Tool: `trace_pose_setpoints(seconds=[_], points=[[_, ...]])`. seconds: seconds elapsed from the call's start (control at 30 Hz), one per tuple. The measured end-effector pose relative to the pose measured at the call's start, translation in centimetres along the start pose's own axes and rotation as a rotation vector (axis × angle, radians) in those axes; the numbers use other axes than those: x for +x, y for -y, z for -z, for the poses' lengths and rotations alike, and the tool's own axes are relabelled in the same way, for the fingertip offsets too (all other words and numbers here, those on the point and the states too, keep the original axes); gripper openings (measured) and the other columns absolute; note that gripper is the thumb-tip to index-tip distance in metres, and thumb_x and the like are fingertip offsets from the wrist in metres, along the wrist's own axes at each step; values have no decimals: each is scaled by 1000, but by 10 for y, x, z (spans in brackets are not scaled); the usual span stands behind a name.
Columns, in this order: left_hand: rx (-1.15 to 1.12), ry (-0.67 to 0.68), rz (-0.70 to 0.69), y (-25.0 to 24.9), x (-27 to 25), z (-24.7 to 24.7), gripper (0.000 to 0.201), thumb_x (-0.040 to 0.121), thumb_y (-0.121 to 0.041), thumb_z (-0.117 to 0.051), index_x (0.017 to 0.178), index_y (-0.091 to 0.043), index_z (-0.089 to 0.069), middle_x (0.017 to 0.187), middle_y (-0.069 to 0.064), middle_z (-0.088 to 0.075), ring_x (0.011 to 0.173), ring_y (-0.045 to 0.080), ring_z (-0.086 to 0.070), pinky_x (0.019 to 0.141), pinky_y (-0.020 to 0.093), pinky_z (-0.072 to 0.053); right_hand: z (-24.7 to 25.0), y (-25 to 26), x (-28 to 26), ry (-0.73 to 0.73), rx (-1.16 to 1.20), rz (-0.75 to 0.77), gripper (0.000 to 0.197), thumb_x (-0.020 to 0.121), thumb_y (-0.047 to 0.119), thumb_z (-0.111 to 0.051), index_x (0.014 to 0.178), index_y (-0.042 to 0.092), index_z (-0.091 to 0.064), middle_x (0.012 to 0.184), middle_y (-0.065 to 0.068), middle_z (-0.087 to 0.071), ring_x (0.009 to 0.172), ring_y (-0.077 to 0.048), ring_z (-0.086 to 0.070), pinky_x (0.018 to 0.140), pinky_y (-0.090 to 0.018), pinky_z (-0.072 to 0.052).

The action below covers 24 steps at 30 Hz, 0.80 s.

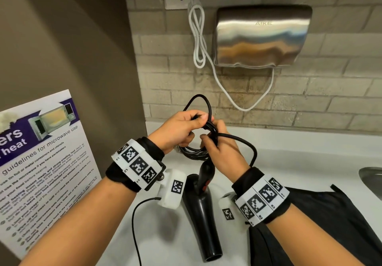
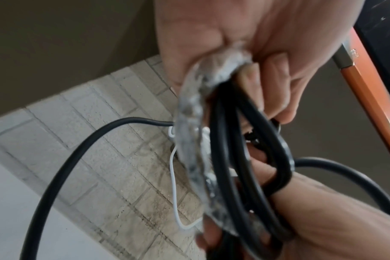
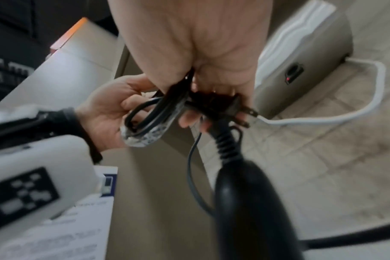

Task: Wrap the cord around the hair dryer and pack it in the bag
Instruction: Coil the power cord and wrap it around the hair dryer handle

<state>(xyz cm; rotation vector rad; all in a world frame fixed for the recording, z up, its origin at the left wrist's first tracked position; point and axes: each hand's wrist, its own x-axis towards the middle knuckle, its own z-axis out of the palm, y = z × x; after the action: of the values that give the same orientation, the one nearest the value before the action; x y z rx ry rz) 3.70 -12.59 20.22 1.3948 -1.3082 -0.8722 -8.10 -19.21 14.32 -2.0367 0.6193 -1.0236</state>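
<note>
Both hands are meeting over the white counter (image 1: 289,148), gripping the hair dryer's black cord (image 1: 208,108). The left hand (image 1: 182,129) is curling round a coiled bunch with a crinkled clear wrapper (image 2: 196,149). The right hand (image 1: 225,152) is clutching strands and the two-pronged plug (image 3: 241,112). The black hair dryer (image 1: 204,214) is sitting below, between the wrists, with the black bag (image 1: 322,224) under the right wrist.
</note>
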Motion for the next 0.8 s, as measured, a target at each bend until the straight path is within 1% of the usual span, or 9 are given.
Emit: trace_pose_setpoints(seconds=[0.13,0.2,0.27,0.33,0.4,0.5,0.57,0.67,0.8], points=[[-47,-79,-12,2,-1,4,25,97,-21,-40,110,-9,-57,81,-6,-58,33,3,-20,35,14,-15,3,-14,-3,42,-130,157,29,90,42,-40,100,15,-44,67,10,-48,60,-5,-48,55,-16,-35],[-71,-117,-18,2,-1,7,29,97,-20,-39,116,-4,-55,85,-11,-60,32,2,-20,34,13,-16,4,-23,-8,57,-166,231,36,87,47,-30,93,14,-43,68,10,-45,63,-5,-45,60,-20,-36],[-79,-126,-25,3,-2,9,31,97,-19,-39,118,-1,-53,86,-13,-61,32,2,-20,33,13,-17,4,-31,-11,67,-224,262,38,89,39,-28,100,8,-48,81,3,-50,75,-11,-47,71,-25,-38],[-88,-125,-23,3,-2,9,31,97,-19,-39,118,-1,-53,85,-15,-62,32,2,-19,34,13,-15,5,-34,-10,86,-255,272,30,91,23,-34,108,3,-50,93,2,-50,87,-11,-46,80,-18,-35],[-91,-114,-14,2,-3,10,29,97,-19,-38,115,-3,-55,82,-15,-62,32,3,-19,35,13,-15,8,-40,-4,104,-320,274,22,90,8,-40,108,2,-53,94,1,-49,89,-10,-44,83,-17,-35],[-55,-40,17,1,-5,15,23,97,-20,-38,102,-13,-60,70,-15,-63,32,2,-19,35,14,-13,18,-58,10,20,-376,144,19,86,-2,-50,102,3,-58,96,-10,-57,92,-24,-54,79,-17,-37],[-17,10,43,2,-7,15,22,97,-20,-39,99,-17,-60,69,-14,-61,32,2,-19,36,16,-12,25,-67,19,-63,-391,96,18,82,-5,-54,98,2,-62,96,-15,-60,93,-31,-56,79,-21,-38],[10,44,78,5,-8,14,22,97,-20,-38,101,-16,-59,79,-8,-55,33,2,-20,36,16,-13,30,-67,27,-129,-437,150,17,82,-2,-55,96,2,-63,94,-17,-61,92,-34,-54,81,-25,-36],[23,34,115,8,-7,12,32,97,-20,-41,118,0,-53,89,-14,-60,43,2,-40,32,12,-18,31,-49,30,-296,-188,182,20,81,9,-46,95,0,-57,91,-14,-58,85,-23,-52,71,-6,-34]])
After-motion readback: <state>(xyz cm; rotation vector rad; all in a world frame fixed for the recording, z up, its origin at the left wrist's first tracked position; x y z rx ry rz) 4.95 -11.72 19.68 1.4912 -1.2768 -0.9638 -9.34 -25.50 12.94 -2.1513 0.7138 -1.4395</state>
